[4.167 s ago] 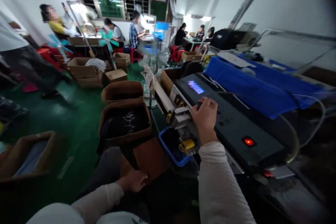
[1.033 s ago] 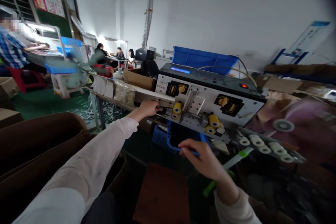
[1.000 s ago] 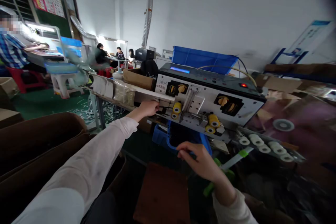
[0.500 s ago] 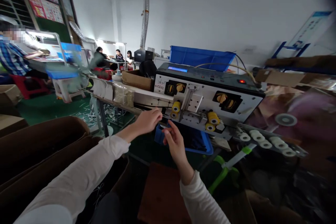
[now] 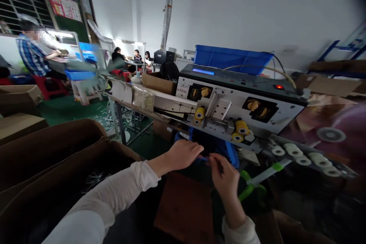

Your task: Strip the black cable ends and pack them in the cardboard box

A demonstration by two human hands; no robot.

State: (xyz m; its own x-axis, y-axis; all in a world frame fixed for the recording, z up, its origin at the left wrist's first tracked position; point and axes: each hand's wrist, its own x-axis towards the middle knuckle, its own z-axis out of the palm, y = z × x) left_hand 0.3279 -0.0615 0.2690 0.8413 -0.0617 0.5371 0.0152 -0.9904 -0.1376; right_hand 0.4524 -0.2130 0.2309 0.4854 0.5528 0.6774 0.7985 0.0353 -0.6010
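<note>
Wire: a thin blue wire (image 5: 203, 158) sat between my hands, just in front of the grey wire-cutting machine (image 5: 240, 99).
Grip: my right hand (image 5: 224, 177) looked pinched shut on it; my left hand (image 5: 183, 154) curled beside it, hold unclear.
Risk: a loose pinch could have dropped it into the blue plastic crate (image 5: 232, 156).
Containers: a brown cardboard box (image 5: 57, 141) held white wire scraps (image 5: 95, 177); the crate's contents were hidden.

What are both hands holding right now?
Left hand: closed, holding a thin blue wire.
Right hand: pinched shut on a thin dark wire, hard to make out.
</note>
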